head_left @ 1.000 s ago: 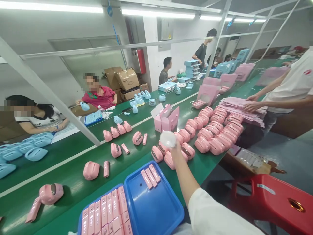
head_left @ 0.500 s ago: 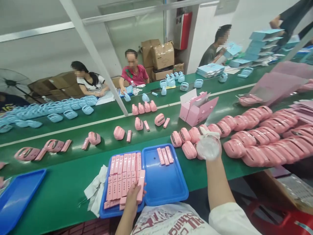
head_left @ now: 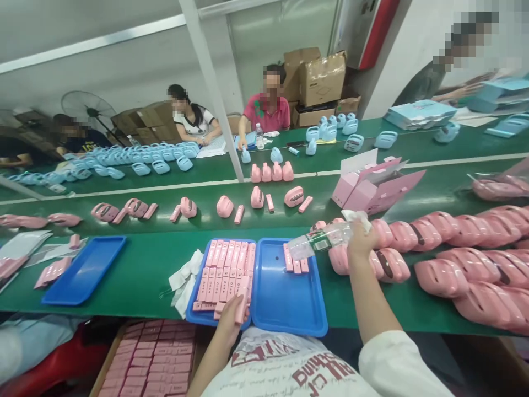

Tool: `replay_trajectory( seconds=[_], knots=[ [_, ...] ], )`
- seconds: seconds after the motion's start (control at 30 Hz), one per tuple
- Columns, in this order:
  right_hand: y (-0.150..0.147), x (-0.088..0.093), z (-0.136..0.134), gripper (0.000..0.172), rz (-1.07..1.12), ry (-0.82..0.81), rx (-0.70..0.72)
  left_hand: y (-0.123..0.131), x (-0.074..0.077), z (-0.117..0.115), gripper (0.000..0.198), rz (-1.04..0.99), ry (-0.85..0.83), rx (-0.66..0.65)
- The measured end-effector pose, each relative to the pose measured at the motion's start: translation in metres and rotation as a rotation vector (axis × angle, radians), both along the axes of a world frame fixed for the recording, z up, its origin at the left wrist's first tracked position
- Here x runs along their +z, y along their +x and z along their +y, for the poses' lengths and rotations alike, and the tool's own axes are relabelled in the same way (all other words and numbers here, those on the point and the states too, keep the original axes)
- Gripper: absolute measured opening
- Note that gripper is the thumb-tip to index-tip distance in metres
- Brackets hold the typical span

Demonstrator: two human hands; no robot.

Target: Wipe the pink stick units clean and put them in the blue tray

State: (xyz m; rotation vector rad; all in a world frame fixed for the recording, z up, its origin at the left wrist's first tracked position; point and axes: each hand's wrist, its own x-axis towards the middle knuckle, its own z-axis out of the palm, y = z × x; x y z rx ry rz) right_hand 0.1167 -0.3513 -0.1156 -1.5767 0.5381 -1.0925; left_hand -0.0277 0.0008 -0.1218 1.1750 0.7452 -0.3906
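Observation:
My right hand (head_left: 361,242) is closed round a clear plastic bottle (head_left: 320,241) with a green label, tilted on its side above the right blue tray (head_left: 285,303) and its three pink strips (head_left: 295,259). My left hand (head_left: 231,317) grips a pink strip (head_left: 241,306) at the near edge of the left blue tray (head_left: 194,306), which is packed with several pink strips (head_left: 226,270). Pink devices (head_left: 446,259) lie in rows to the right on the green belt (head_left: 136,270).
A white cloth (head_left: 184,281) lies left of the trays, and another blue tray (head_left: 85,270) sits further left. An open pink box (head_left: 372,184) stands on the belt. A crate of pink strips (head_left: 144,361) is below the table. Other people sit across, beside blue devices (head_left: 136,160).
The view swung left. My right hand tipped the bottle from upright onto its side, over the right tray. My left hand came into view holding a pink strip at the left tray.

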Motion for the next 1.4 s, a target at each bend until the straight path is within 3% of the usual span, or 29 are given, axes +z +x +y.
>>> replay_trajectory(
  seconds=[0.13,0.3,0.43,0.63,0.73,0.8,0.93,1.0,1.1,1.17,1.2,1.3,1.4],
  knots=[
    [0.041,0.003,0.039,0.049,-0.075,-0.492,0.145,0.014,0.015,0.001,0.033,-0.067,-0.086,-0.011],
    [0.079,-0.035,0.056,0.045,-0.099,-0.896,0.276,0.024,0.057,-0.006,0.043,-0.256,-0.161,-0.045],
    [0.087,-0.061,0.045,0.052,-0.094,-0.991,0.29,0.014,0.083,-0.008,0.05,-0.431,-0.228,-0.054],
    [0.076,-0.065,0.035,0.054,0.013,-0.966,0.387,0.0,0.106,-0.007,0.058,-0.526,-0.372,-0.122],
    [0.072,-0.052,0.035,0.052,0.162,-0.871,0.427,-0.003,0.112,-0.01,0.057,-0.576,-0.446,-0.154],
    [0.069,-0.034,0.033,0.047,0.29,-0.789,0.416,-0.003,0.113,-0.011,0.051,-0.626,-0.503,-0.17],
    [0.048,0.019,0.032,0.048,0.484,-0.512,0.178,-0.002,0.112,-0.014,0.049,-0.59,-0.628,-0.193],
    [0.026,0.047,0.044,0.048,0.477,-0.358,0.126,0.0,0.111,-0.017,0.05,-0.531,-0.659,-0.15],
    [-0.019,0.079,0.091,0.04,0.415,-0.422,0.273,0.004,0.108,-0.027,0.062,-0.425,-0.634,-0.104],
    [-0.049,0.093,0.133,0.05,0.141,-0.54,0.448,0.008,0.103,-0.036,0.071,-0.382,-0.568,-0.128],
    [-0.062,0.097,0.153,0.046,-0.001,-0.608,0.574,0.01,0.102,-0.04,0.072,-0.364,-0.522,-0.139],
    [-0.089,0.098,0.193,0.033,-0.291,-0.878,0.794,0.017,0.101,-0.049,0.069,-0.293,-0.417,-0.091],
    [-0.105,0.086,0.199,0.033,-0.367,-1.029,0.941,0.023,0.106,-0.048,0.074,-0.272,-0.42,0.004]
  ],
)
